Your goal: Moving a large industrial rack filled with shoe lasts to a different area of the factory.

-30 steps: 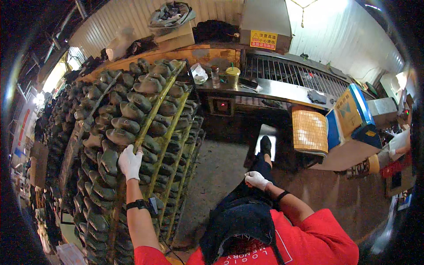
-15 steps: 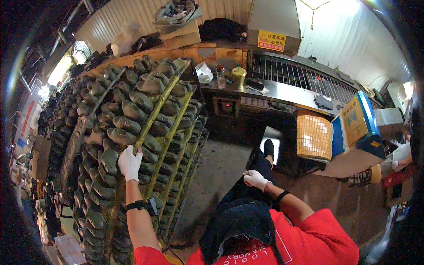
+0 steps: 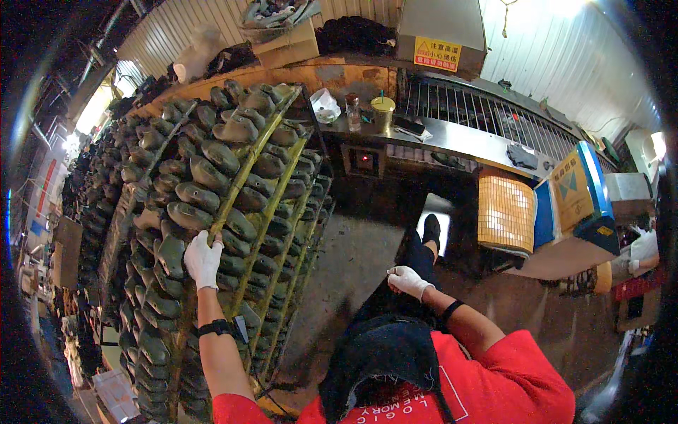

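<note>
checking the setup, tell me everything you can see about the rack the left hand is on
The rack is a tall frame of yellowish bars in several tiers, packed with rows of dark grey-green shoe forms lying close together. It stands on the floor to the person's left, beside a metal counter. The bars look painted and worn. The gloved left hand grips one bar near its lower end, among the forms; more loaded racks stand behind it.

I have a single view, from the left head camera, looking steeply down over my chest. The rack (image 3: 233, 205) of dark shoe lasts fills the near left; right of the rack lies bare floor (image 3: 346, 275), beyond the rack a metal counter (image 3: 452, 141), farther off.
</note>
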A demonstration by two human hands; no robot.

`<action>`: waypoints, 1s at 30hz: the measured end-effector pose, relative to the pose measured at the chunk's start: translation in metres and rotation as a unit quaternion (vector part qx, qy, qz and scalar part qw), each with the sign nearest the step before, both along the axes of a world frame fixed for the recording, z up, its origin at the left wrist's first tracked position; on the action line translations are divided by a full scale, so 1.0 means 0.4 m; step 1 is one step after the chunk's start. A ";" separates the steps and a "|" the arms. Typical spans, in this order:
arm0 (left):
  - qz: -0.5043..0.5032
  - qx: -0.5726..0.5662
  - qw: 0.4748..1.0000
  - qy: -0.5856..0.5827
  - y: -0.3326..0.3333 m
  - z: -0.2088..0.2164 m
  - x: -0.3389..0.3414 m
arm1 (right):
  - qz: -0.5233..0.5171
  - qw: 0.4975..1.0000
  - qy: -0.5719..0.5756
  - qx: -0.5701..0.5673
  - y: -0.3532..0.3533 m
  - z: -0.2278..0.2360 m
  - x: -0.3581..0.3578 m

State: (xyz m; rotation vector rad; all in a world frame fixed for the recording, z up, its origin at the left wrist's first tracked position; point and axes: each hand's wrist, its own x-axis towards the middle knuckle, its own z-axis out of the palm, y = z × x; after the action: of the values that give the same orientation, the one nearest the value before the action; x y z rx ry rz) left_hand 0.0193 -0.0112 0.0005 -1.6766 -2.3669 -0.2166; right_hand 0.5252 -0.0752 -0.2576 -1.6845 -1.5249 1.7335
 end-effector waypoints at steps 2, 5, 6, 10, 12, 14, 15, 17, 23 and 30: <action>-0.002 -0.001 1.000 -0.002 0.001 0.003 0.003 | -0.018 1.000 0.008 0.008 -0.009 -0.010 -0.001; -0.001 -0.015 1.000 -0.014 0.001 0.022 0.027 | -0.041 0.999 0.020 0.007 -0.024 0.017 -0.001; 0.005 -0.027 0.999 -0.024 -0.001 0.027 0.029 | -0.042 0.999 0.025 0.000 -0.028 0.021 0.000; -0.003 -0.028 0.999 -0.018 0.000 0.024 0.022 | -0.033 0.999 0.015 -0.005 -0.044 0.024 -0.001; -0.009 -0.020 1.000 -0.015 0.000 0.018 0.015 | -0.039 0.999 0.009 -0.007 -0.054 0.015 0.003; -0.019 -0.002 1.000 -0.010 -0.001 0.008 0.006 | -0.040 0.999 0.015 -0.010 -0.065 0.000 0.007; -0.028 0.014 1.000 -0.005 -0.002 0.006 0.006 | -0.039 0.999 0.020 -0.016 -0.073 -0.005 0.008; -0.030 0.014 0.999 -0.004 -0.004 0.004 0.003 | -0.047 0.998 0.027 -0.016 -0.086 -0.013 0.010; -0.019 0.007 1.000 -0.011 -0.010 0.008 0.008 | -0.073 0.997 0.028 -0.023 -0.119 -0.007 0.010; -0.018 -0.011 1.000 -0.020 -0.008 0.022 0.020 | -0.079 0.996 0.040 -0.018 -0.125 -0.040 0.013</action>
State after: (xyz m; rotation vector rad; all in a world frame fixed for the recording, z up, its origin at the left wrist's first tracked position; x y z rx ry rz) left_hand 0.0271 -0.0144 0.0093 -1.7426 -2.3764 -0.2345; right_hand 0.5305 -0.1253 -0.2734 -1.6811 -1.2968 1.7345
